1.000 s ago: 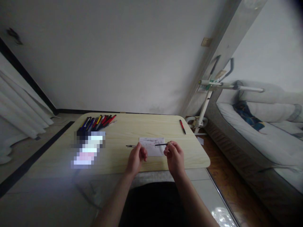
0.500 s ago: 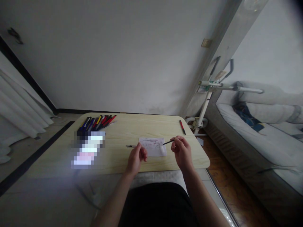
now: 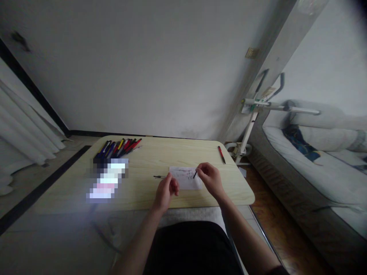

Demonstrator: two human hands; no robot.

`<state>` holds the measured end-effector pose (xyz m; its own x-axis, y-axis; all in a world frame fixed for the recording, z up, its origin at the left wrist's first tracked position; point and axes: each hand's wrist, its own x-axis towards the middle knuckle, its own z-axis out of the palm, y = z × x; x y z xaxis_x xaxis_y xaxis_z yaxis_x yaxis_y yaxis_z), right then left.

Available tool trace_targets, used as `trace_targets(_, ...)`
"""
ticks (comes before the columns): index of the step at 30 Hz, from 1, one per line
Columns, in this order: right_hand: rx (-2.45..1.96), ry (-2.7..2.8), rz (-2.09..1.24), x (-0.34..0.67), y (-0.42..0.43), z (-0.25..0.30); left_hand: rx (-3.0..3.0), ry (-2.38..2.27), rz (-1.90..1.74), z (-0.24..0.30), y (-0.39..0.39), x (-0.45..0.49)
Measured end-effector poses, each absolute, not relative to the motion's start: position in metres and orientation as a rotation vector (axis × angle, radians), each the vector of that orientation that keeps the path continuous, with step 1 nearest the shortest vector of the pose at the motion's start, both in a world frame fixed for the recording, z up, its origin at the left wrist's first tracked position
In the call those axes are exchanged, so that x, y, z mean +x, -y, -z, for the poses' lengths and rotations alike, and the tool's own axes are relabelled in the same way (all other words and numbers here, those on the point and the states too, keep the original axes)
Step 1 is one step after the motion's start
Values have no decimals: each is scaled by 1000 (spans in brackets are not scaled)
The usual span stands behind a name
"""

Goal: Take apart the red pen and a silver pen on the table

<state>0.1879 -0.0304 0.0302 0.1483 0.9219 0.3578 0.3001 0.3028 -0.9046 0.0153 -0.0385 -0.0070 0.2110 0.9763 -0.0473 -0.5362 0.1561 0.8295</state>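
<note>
- Pinching a thin dark stick (image 3: 195,174) in the right hand (image 3: 210,177), slanted down over a marked sheet of paper (image 3: 186,185) on the pale table (image 3: 137,198).
- Curling in the left hand (image 3: 166,191) at the paper's left edge, just beside a slim pen (image 3: 158,177); cannot tell whether gripping it.
- Showing, toward the table's far right corner, a red pen (image 3: 221,154), and at far left a bunch of pens (image 3: 117,148), behind a pixelated bright patch (image 3: 110,179).

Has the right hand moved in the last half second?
Yes. Judged against the paper on the table, the right hand, holding a thin dark rod, has moved left; its fingers now overlap the paper's right edge in view.
</note>
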Motion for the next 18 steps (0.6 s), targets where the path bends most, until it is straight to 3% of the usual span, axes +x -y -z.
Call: trace_targets(18, -1323, 1501, -535, 186, 33, -29, 788, -686, -1218, 8, 38, 15)
